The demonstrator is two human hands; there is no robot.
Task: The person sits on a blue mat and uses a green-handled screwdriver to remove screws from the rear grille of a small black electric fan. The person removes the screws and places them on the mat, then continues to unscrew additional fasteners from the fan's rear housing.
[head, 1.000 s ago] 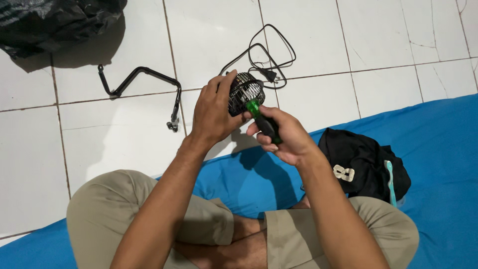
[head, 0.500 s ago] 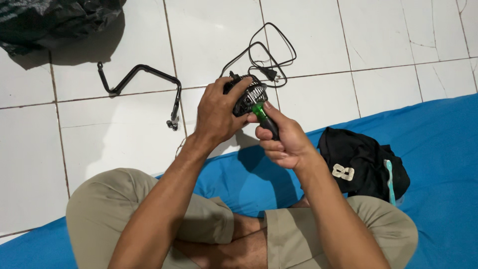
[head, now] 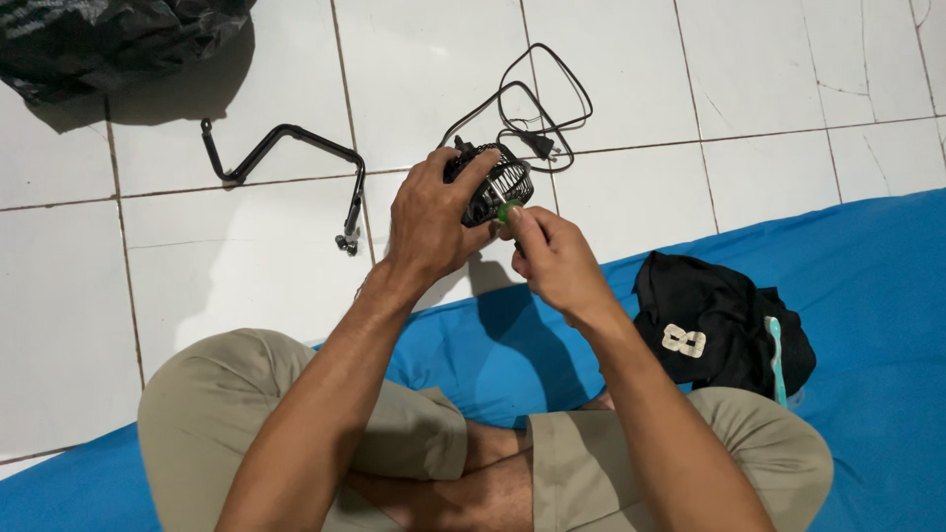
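Gripping small black fan (head: 490, 183) in left hand (head: 429, 219) | right hand (head: 554, 261) grasping green-handled screwdriver (head: 506, 211) against grille | bracket (head: 286, 158) detached upper left, reassembly pending, judging

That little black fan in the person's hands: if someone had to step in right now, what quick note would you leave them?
Left hand: grips the small black fan by its grille, held up over the white tiled floor.
Right hand: holds a green-handled screwdriver, tip set against the fan.
Fan's power cord: trails loose on the tiles behind, not plugged in.
Black bent metal bracket: lies apart on the floor to the left, small loose pieces by its end.
Done: bracket is off the fan.
Left: whatever the screwdriver is working on; how far it has got cannot be told.
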